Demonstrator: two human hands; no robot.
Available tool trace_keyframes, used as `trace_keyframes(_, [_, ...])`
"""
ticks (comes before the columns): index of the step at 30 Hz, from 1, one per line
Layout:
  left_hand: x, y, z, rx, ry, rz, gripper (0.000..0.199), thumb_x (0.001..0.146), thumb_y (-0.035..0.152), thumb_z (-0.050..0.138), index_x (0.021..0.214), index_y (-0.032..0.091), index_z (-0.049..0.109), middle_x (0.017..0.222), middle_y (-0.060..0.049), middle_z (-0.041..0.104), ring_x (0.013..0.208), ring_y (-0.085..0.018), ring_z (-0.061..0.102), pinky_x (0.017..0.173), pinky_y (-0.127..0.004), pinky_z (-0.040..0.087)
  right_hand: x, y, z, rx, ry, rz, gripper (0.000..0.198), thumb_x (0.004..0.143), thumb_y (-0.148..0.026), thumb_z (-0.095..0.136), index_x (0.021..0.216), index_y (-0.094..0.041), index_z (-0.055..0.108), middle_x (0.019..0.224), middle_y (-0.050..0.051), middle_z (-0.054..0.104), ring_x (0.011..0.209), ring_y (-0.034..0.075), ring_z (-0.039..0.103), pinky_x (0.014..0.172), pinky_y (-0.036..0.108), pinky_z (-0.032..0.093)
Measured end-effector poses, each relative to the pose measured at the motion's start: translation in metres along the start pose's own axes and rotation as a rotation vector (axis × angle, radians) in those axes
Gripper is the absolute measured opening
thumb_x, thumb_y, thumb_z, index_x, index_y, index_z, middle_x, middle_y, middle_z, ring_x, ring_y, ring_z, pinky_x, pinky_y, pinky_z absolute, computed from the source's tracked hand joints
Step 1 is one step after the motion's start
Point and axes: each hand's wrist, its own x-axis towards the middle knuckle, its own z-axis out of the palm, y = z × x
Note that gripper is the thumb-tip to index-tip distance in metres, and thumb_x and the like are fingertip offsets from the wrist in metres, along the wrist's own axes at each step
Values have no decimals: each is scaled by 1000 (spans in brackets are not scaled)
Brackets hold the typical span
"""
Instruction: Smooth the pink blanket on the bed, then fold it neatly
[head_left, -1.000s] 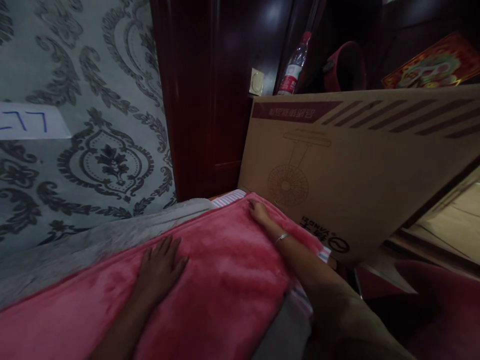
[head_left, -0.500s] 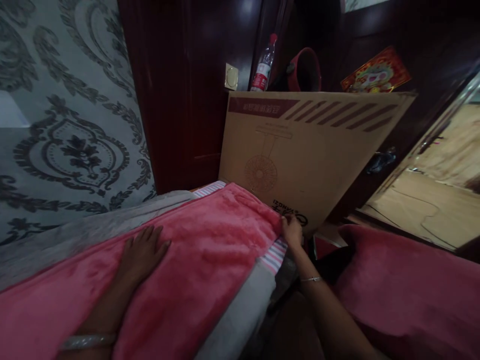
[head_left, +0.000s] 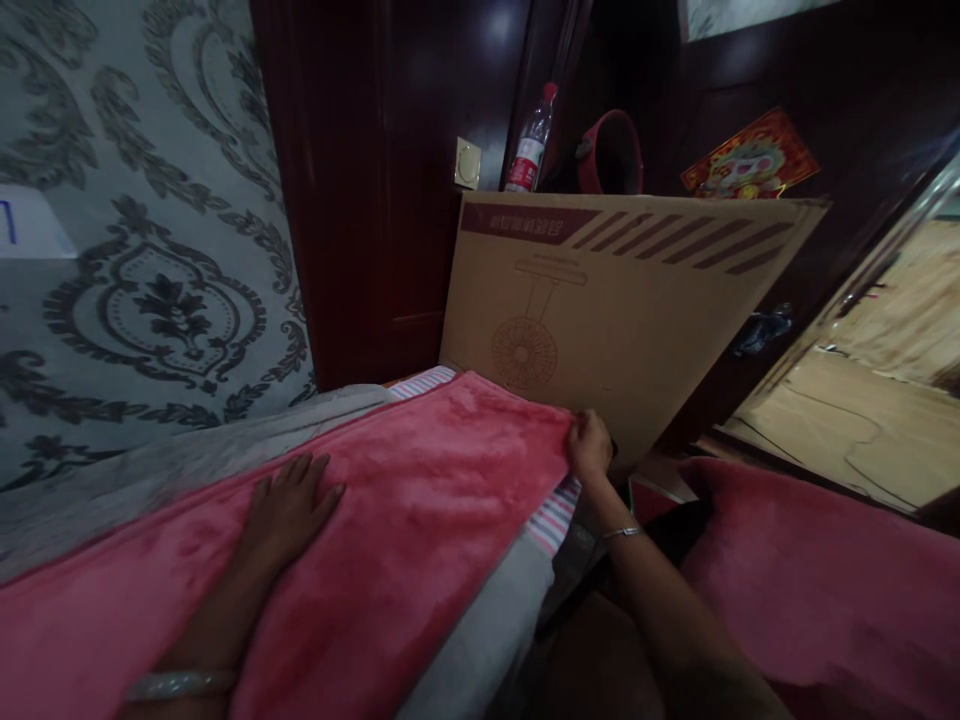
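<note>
A pink plush blanket (head_left: 420, 500) lies spread over a grey cover (head_left: 480, 620) and a striped cloth (head_left: 555, 515). On its left part my left hand (head_left: 292, 505) rests flat, fingers spread. My right hand (head_left: 590, 445) grips the blanket's far right corner, its fingers closed round the edge beside a cardboard box (head_left: 637, 310). The fabric between my hands lies nearly smooth, with a few soft folds.
The box leans by a dark red door (head_left: 352, 200), with a plastic bottle (head_left: 527, 150) and a red decoration (head_left: 754, 160) at its top. Another pink cloth (head_left: 825, 580) lies at the right. Patterned wallpaper (head_left: 165, 310) covers the left wall.
My right hand has pulled the blanket corner slightly outward and up, and the folds near it have smoothed. My left hand stays in place on the blanket.
</note>
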Motion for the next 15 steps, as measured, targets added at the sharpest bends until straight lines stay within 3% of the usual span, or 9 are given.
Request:
trace_keyframes(4, [0, -1, 3, -12, 6, -14, 67, 93, 47, 34, 150, 12, 45, 158, -16, 40, 149, -33, 32, 119, -57, 27, -2, -4, -4, -173, -78, -12, 35, 96, -22, 43, 121, -15, 66, 111, 16, 69, 102, 25, 64, 83, 32, 45])
trace_keyframes(7, [1, -1, 4, -3, -8, -16, 68, 93, 47, 33, 151, 13, 44, 159, -14, 39, 149, -31, 31, 120, -56, 25, 0, -23, -2, -206, -13, -175, 33, 95, -20, 43, 116, -13, 68, 117, 18, 67, 112, 28, 59, 90, 33, 43])
trace_keyframes(10, [1, -2, 5, -7, -11, -15, 68, 93, 47, 34, 150, 13, 44, 159, -14, 39, 149, -32, 31, 119, -56, 26, 13, -58, 6, -162, -73, -338, 38, 96, -16, 39, 120, -13, 68, 124, 17, 66, 118, 25, 56, 98, 31, 41])
trace_keyframes(15, [0, -4, 6, -15, -1, -1, 69, 92, 47, 33, 150, 11, 45, 157, -14, 42, 149, -32, 33, 120, -57, 26, 47, -126, 37, -145, -240, -306, 41, 96, -15, 40, 126, -14, 69, 120, 15, 71, 109, 22, 66, 89, 26, 47])
